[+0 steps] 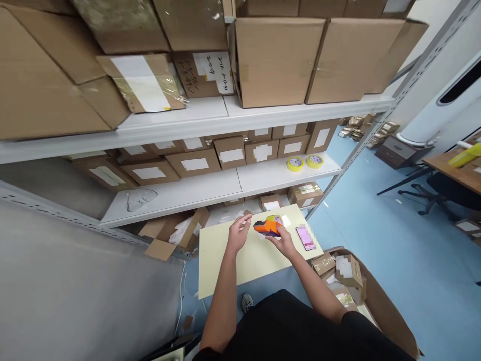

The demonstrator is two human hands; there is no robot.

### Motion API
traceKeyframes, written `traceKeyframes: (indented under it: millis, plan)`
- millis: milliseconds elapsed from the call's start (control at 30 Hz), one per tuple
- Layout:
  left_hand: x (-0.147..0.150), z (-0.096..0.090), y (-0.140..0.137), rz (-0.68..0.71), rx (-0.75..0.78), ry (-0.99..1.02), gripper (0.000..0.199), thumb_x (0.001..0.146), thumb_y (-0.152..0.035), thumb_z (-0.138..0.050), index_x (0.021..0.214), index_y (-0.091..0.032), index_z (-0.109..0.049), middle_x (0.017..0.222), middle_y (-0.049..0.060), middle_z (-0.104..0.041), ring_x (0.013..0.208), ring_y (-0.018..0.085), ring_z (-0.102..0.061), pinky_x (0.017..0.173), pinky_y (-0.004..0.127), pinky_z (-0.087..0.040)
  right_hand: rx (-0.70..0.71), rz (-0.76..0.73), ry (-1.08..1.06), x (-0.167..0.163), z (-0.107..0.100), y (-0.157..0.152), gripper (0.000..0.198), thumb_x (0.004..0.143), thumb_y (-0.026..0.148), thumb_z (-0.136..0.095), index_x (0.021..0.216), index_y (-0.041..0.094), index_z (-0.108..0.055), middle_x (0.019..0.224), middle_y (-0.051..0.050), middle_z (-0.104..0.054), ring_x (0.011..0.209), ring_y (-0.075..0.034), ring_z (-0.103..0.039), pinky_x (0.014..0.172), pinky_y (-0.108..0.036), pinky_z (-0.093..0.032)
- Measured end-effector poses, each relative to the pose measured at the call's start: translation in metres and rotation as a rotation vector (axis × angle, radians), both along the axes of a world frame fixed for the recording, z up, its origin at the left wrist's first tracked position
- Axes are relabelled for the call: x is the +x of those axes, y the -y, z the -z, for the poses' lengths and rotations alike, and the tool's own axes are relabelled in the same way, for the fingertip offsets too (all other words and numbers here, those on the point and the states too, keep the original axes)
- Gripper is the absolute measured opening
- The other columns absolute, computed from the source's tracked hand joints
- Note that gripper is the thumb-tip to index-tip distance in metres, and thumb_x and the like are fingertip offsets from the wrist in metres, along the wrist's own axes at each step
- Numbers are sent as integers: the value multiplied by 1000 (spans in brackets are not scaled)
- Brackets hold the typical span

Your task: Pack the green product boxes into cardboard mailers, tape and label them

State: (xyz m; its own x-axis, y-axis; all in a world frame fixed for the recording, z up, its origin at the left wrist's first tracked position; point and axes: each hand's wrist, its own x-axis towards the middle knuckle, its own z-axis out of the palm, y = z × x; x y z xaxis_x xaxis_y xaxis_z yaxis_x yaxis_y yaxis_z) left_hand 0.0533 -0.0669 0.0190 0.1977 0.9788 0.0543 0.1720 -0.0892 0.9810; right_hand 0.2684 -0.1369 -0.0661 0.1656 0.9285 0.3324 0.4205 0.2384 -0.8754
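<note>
My right hand grips an orange handheld tool with a black end and purple underside, perhaps a tape dispenser. A yellow tape roll shows just behind it; whether the two are joined I cannot tell. To the left, my left hand is raised with its fingers stretched out near the black end, holding nothing. Both hands are over a pale yellow tabletop. A phone with a lit pink screen lies right of my right hand.
Grey shelving beyond the table carries labelled cardboard boxes, two yellow tape rolls and clear glasses. An open carton stands at the left. At right, a large carton holds several small boxes.
</note>
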Motion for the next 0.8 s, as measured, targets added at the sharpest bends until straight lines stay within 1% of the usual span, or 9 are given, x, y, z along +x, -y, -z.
traceKeyframes:
  millis: [67,133,200,267,367,500,600,700,800]
  plan:
    - [-19,-29,-9,157,88,-64,35,97,-45,-59,116,-23,-78,127,8,-72,124,25,-64,106,38,-51,127,-35,65,-10,-15,-9,35,82,54,-81,90,21,-71,92,-10,-72,93,-30,-68,92,-44,-56]
    - [-36,-49,-15,287,141,-110,32,97,-43,-60,113,-23,-80,123,8,-74,119,24,-65,106,38,-51,196,-88,111,-19,-28,-16,30,84,49,-81,93,22,-71,94,-10,-73,93,-29,-68,93,-45,-56]
    - [-49,-61,-19,376,191,-131,28,97,-41,-63,109,-23,-81,117,8,-75,114,24,-67,104,38,-51,227,-127,145,-26,-41,-22,23,88,43,-78,99,23,-72,98,-10,-74,96,-28,-68,95,-46,-55]
    - [-57,-68,-20,427,250,-137,25,97,-39,-64,105,-24,-82,112,7,-77,110,23,-67,103,38,-51,244,-140,163,-32,-54,-27,17,92,38,-74,100,24,-72,99,-10,-74,96,-27,-68,95,-46,-55]
    - [-63,-76,-21,444,340,-162,22,97,-37,-64,103,-26,-82,110,6,-77,109,23,-66,101,39,-51,253,-139,181,-35,-69,-33,11,94,35,-69,94,24,-70,92,-8,-72,89,-25,-67,92,-45,-56]
    - [-59,-89,-23,445,436,-222,20,98,-33,-63,101,-28,-83,109,5,-76,107,22,-65,99,40,-51,256,-139,198,-29,-78,-46,15,92,34,-69,82,24,-66,81,-5,-66,83,-23,-63,93,-46,-56]
    - [-47,-101,-23,452,500,-252,19,98,-30,-63,97,-28,-83,107,5,-76,105,21,-65,97,39,-52,285,-151,189,-19,-80,-60,16,92,31,-66,78,25,-63,78,-3,-63,81,-23,-63,98,-47,-55]
    - [-28,-111,-23,416,554,-295,12,92,-28,-71,96,-27,-82,103,5,-77,103,22,-65,93,38,-54,305,-170,185,-3,-79,-75,11,93,30,-63,83,25,-65,81,-3,-66,88,-23,-65,110,-49,-49]
    - [-8,-119,-23,359,568,-372,12,88,-26,-75,98,-27,-82,97,4,-78,98,22,-67,88,36,-55,290,-199,184,16,-77,-87,13,94,35,-64,86,24,-68,82,-3,-68,93,-23,-65,113,-48,-47]
